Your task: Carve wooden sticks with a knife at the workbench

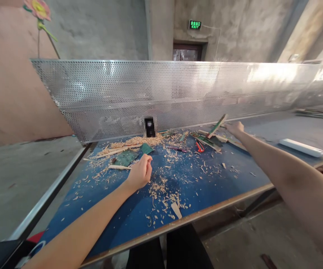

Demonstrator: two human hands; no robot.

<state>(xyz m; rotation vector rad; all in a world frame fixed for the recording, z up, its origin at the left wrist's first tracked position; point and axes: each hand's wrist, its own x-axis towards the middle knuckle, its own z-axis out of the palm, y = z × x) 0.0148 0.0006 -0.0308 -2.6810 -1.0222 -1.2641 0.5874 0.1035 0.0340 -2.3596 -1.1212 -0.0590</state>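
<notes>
My left hand (140, 172) is closed in a fist above the blue table. A pale, whittled wooden stick (120, 167) sticks out from its left side. Out at the far right, my right hand (235, 129) has its fingers pinched at a green-faced wooden strip (217, 126), which is tilted up over other strips; the exact grip is too small to see well. Below that strip lies a red utility knife (199, 146). Dark green sheets (126, 157) lie just beyond my left hand, among wood shavings (159, 188).
A perforated metal screen (150, 86) runs along the table's back edge, with a small black object (150, 127) before it. A white bar-shaped box (302, 147) lies at the right. Near the wooden front edge (206, 213) is a pale wood chip (176, 210).
</notes>
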